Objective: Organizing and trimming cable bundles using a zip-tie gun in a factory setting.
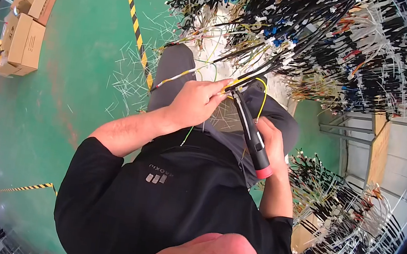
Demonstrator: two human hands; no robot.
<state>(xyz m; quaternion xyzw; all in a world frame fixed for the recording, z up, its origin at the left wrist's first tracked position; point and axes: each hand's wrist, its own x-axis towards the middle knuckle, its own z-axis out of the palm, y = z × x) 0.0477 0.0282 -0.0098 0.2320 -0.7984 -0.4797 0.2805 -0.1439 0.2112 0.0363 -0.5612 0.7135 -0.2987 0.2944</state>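
My left hand is closed around a wire harness, a bundle with black sleeving and yellow, white and red wires lying across my lap. At the harness, close to my left fingertips, is the nose of a black cable tie gun with a red rear end. Behind the gun's body my right hand is closed on it; its grip and some of my fingers are hidden. A yellow-green wire loops from the harness toward my right hand. Loose wire ends hang over my grey trousers.
Dense bundles of finished-looking harnesses hang ahead and to the right, with another heap at the lower right beside a metal frame. Thin white strips litter the green floor near striped tape. Cardboard boxes stand far left.
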